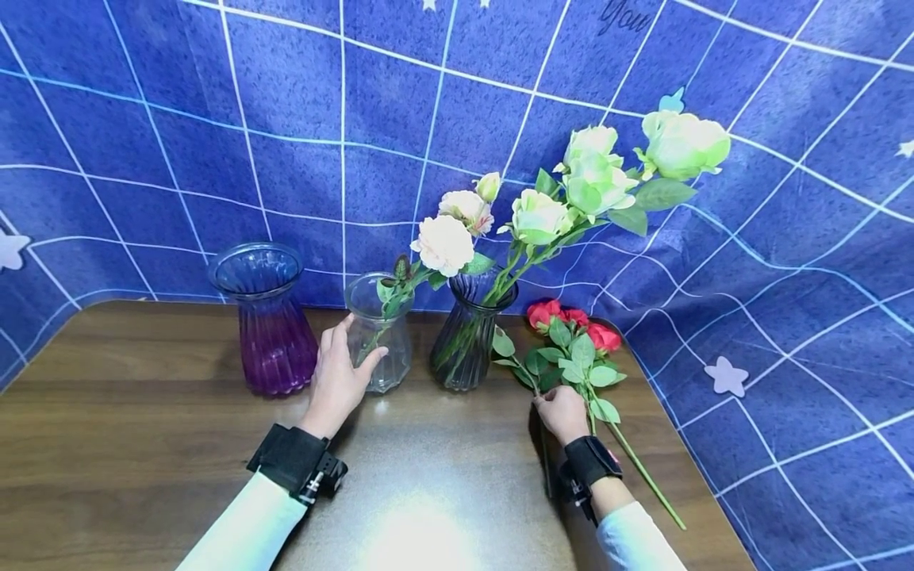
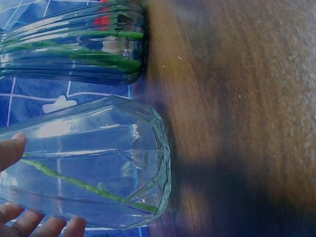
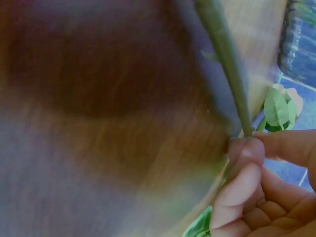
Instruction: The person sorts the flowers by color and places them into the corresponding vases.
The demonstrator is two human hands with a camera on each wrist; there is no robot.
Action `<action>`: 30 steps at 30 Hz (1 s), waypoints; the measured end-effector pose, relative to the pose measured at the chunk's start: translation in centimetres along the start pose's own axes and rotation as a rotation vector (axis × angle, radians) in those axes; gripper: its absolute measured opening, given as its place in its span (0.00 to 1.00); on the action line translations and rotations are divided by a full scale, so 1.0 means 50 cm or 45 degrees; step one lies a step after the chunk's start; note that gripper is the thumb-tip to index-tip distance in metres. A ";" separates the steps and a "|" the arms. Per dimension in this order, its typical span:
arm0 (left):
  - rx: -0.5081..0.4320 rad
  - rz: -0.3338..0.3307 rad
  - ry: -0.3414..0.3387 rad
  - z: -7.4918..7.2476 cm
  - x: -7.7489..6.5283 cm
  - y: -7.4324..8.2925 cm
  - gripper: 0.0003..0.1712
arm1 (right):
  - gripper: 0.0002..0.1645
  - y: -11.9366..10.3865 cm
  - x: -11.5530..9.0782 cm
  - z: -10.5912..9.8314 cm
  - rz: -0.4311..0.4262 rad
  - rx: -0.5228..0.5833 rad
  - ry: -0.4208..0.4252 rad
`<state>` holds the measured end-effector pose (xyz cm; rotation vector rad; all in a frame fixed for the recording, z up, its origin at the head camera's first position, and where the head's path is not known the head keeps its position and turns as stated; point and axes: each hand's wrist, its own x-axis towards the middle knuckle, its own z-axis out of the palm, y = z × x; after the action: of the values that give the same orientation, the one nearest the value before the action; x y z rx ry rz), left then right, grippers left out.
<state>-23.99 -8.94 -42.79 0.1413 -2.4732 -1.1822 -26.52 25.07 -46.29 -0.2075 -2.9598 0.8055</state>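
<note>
My left hand (image 1: 341,377) holds the clear glass vase (image 1: 389,357) from its left, thumb (image 2: 11,150) on one side and fingers on the other. A single green stem (image 2: 89,185) slants inside that vase; its pale pink flowers (image 1: 444,244) lean out to the right. On the right, my right hand (image 1: 564,414) pinches the stem (image 3: 227,64) of a red rose between thumb and forefinger. Red rose heads (image 1: 603,338) and green leaves (image 1: 581,349) lie just beyond this hand; which head belongs to the pinched stem cannot be told.
A blue and purple glass vase (image 1: 274,341) stands at the left. Right of the clear vase is a dark grey glass vase (image 1: 457,357) with pale green roses (image 1: 596,178) leaning right. Blue grid-patterned cloth (image 1: 286,119) hangs behind the wooden table (image 1: 143,444).
</note>
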 end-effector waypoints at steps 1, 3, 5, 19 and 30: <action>-0.001 -0.001 -0.001 0.001 -0.001 -0.001 0.44 | 0.12 0.001 0.000 -0.001 -0.001 0.009 -0.005; 0.001 -0.003 -0.008 0.002 -0.002 -0.002 0.44 | 0.12 0.003 -0.002 -0.003 0.000 0.029 -0.015; 0.003 -0.006 -0.012 0.003 -0.003 -0.003 0.43 | 0.12 0.006 -0.005 -0.007 0.013 0.059 -0.031; -0.007 0.026 0.026 0.001 -0.003 -0.006 0.43 | 0.13 0.013 -0.045 -0.078 0.017 0.229 0.078; -0.013 0.015 0.010 0.000 -0.001 0.000 0.43 | 0.10 0.005 -0.089 -0.113 0.077 0.450 0.303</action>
<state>-23.95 -8.93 -42.79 0.1276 -2.4578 -1.1871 -21.54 27.46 -41.72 -0.3437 -2.5507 1.1990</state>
